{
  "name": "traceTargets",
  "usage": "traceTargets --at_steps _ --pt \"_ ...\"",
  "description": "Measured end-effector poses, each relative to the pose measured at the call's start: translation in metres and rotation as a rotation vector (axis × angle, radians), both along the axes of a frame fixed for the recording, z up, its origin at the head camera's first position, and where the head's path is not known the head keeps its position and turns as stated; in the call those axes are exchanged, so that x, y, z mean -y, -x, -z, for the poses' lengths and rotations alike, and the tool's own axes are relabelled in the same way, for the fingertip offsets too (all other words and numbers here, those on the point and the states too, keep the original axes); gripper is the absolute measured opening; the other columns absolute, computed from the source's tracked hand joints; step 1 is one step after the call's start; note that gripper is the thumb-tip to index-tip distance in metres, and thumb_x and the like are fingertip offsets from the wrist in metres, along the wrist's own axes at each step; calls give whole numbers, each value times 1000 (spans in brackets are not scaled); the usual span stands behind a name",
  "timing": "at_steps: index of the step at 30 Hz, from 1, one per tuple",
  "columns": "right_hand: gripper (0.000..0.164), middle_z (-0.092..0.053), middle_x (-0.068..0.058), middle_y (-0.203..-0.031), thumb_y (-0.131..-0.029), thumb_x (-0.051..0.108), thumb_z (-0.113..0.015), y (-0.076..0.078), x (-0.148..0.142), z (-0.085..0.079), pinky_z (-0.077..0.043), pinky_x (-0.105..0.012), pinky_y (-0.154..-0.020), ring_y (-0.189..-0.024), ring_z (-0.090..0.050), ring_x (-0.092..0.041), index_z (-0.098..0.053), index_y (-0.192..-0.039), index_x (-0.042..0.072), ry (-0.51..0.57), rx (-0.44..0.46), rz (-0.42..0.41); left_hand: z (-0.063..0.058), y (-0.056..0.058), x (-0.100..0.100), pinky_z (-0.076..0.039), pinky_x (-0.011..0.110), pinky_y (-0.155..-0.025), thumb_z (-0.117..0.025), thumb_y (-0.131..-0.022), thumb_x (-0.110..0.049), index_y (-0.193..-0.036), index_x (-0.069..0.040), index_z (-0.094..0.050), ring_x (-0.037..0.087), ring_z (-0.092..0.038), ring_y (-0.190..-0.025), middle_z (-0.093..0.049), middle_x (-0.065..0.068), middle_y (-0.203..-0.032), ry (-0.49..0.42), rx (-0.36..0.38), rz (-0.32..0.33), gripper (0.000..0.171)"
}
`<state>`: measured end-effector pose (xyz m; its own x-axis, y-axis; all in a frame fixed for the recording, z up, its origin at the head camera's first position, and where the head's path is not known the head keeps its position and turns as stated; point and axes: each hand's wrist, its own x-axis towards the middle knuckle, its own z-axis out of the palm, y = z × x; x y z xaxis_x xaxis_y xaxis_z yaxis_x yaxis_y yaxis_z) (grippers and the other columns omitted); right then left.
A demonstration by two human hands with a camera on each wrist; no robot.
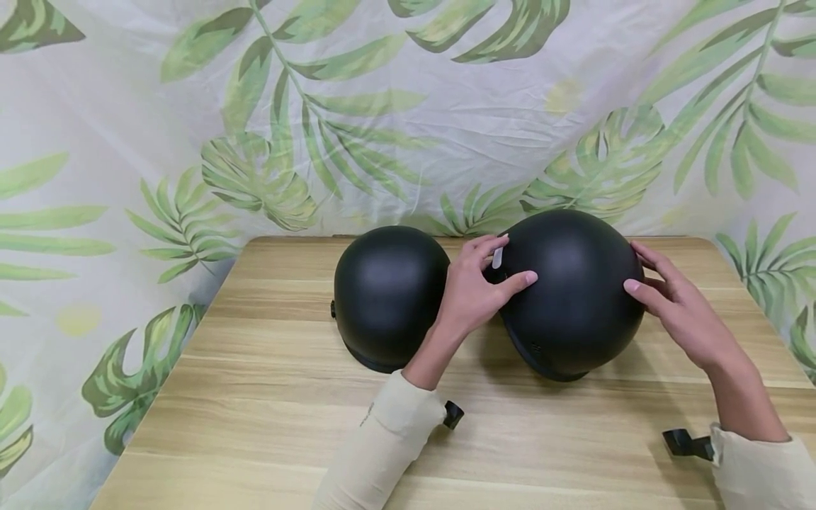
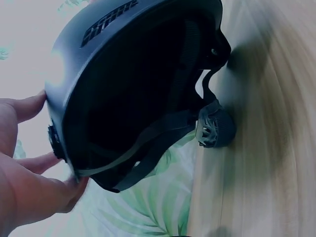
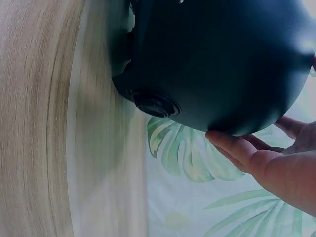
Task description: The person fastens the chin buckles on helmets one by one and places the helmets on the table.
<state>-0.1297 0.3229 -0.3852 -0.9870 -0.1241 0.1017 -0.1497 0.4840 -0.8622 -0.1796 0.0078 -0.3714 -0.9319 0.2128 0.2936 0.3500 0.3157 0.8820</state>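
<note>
A large black helmet (image 1: 570,297) stands tilted at the table's right, between both hands. My left hand (image 1: 472,294) holds its left edge, thumb on the dome and fingers behind, by a small white strip (image 1: 498,257). The left wrist view shows the helmet's dark hollow underside, a strap (image 2: 165,126) across it and a plastic-wrapped buckle or pad (image 2: 216,126) near the tabletop. My right hand (image 1: 685,312) rests extended fingers and thumb against the right side of the dome. A round fitting (image 3: 155,103) sits low on that side in the right wrist view.
A second black helmet (image 1: 389,297) sits dome up just left of the first, partly behind my left hand. Both are on a wood-grain table (image 1: 255,425). A leaf-print cloth (image 1: 382,120) hangs behind the table. Black wrist mounts (image 1: 685,443) stick out at the cuffs.
</note>
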Motion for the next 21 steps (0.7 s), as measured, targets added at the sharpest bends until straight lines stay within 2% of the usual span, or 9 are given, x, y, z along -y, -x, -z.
traceTargets --at_steps 5,8,13,16,21 --pt "68 -28 -16 -169 -110 26 -59 -3 0 -1 -42 -6 -84 -119 -48 8 -26 -169 33 -59 32 53 0 0 -2 -50 35 -112 -89 -87 -38 -146 -14 -66 22 -54 -139 -60 7 -149 52 69 9 68" --pt "69 -31 -15 -166 -109 25 -61 -4 1 -1 -44 -8 -84 -118 -50 7 -29 -169 33 -53 27 50 1 -1 -3 -50 37 -111 -89 -87 -40 -147 -17 -66 21 -54 -138 -59 6 -149 62 67 6 68" --pt "66 -28 -17 -162 -111 16 -56 -3 2 2 -47 -8 -88 -119 -51 6 -25 -169 22 44 24 -12 1 -2 -2 -49 41 -111 -89 -86 -37 -145 -19 -68 22 -54 -140 -55 4 -153 24 -26 8 65" --pt "61 -26 -17 -159 -112 14 -50 -2 2 3 -48 -8 -90 -121 -50 4 -24 -168 17 99 21 -46 0 -1 -1 -47 38 -114 -89 -87 -32 -143 -17 -69 19 -52 -142 -56 3 -153 -23 -93 26 62" --pt "58 -30 -7 -161 -112 14 -50 -2 2 1 -43 -7 -92 -130 -44 1 -27 -165 17 78 -9 -34 -1 0 -1 -45 30 -114 -89 -86 -25 -143 -12 -67 18 -53 -139 -57 6 -148 -84 -159 43 63"
